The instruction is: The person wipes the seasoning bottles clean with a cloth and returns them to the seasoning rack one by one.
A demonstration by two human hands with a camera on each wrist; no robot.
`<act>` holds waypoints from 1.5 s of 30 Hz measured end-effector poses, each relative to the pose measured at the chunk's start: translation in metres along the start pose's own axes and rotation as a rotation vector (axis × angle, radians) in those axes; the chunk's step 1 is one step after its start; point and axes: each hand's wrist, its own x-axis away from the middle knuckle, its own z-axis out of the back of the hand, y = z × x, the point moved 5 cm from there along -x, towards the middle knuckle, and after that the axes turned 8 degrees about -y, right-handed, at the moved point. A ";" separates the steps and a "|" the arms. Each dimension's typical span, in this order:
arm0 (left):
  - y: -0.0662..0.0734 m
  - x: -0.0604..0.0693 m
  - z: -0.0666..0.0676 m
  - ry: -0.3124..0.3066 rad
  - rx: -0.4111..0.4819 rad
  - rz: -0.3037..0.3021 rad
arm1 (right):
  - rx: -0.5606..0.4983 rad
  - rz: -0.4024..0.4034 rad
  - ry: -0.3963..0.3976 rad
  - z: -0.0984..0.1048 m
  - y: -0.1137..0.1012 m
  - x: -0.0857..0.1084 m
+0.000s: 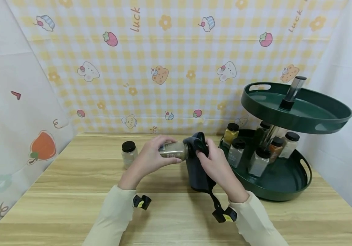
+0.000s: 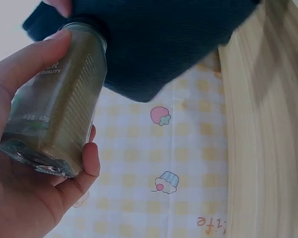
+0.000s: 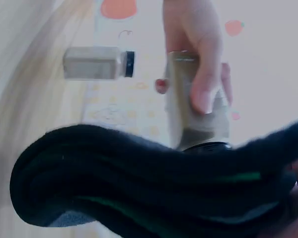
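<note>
My left hand (image 1: 152,155) grips a glass spice jar (image 1: 174,151) of greenish-brown powder, tilted onto its side with the black lid end to the right. My right hand (image 1: 214,160) holds a folded dark grey cloth (image 1: 195,171) against that lid, which the cloth partly covers. In the left wrist view, fingers and thumb wrap the jar (image 2: 69,99) near its base and side. The right wrist view shows the thick folds of the cloth (image 3: 114,173) in front of the jar's lid. Some right fingers are hidden by the cloth.
Another black-lidded spice jar (image 1: 129,155) stands on the wooden table (image 1: 71,191) to the left. At the right is a two-tier dark green round rack (image 1: 286,188), its lower tray holding several spice jars. A patterned curtain (image 1: 179,95) hangs behind.
</note>
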 end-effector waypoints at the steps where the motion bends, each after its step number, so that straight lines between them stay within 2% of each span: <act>1: 0.000 0.000 0.000 -0.001 -0.001 -0.002 | -0.001 0.010 0.007 0.002 -0.003 0.003; 7: 0.001 0.000 -0.001 -0.002 0.001 -0.015 | -0.010 0.069 0.063 0.013 -0.019 0.020; 11: 0.001 -0.001 -0.003 -0.003 0.002 -0.018 | -0.021 0.078 0.073 0.014 -0.023 0.023; 16: 0.000 0.000 -0.002 0.024 -0.009 0.010 | -0.020 0.061 0.064 0.008 -0.017 0.017; 19: -0.001 0.000 -0.001 0.037 -0.010 0.025 | 0.010 0.043 0.032 0.003 -0.011 0.010; 24: 0.001 0.001 0.000 0.037 -0.006 0.028 | 0.041 -0.014 -0.035 -0.005 0.000 -0.001; 28: -0.001 0.002 -0.001 0.026 -0.003 0.027 | 0.057 -0.014 -0.029 -0.004 0.001 -0.002; 35: -0.003 0.002 -0.001 0.010 0.008 0.057 | 0.061 0.049 0.041 0.009 -0.018 0.015; 40: -0.002 0.001 0.000 0.001 0.009 0.063 | 0.059 0.071 0.058 0.016 -0.030 0.029; 45: 0.001 0.001 0.000 0.002 0.014 0.054 | 0.062 0.076 0.042 0.015 -0.026 0.025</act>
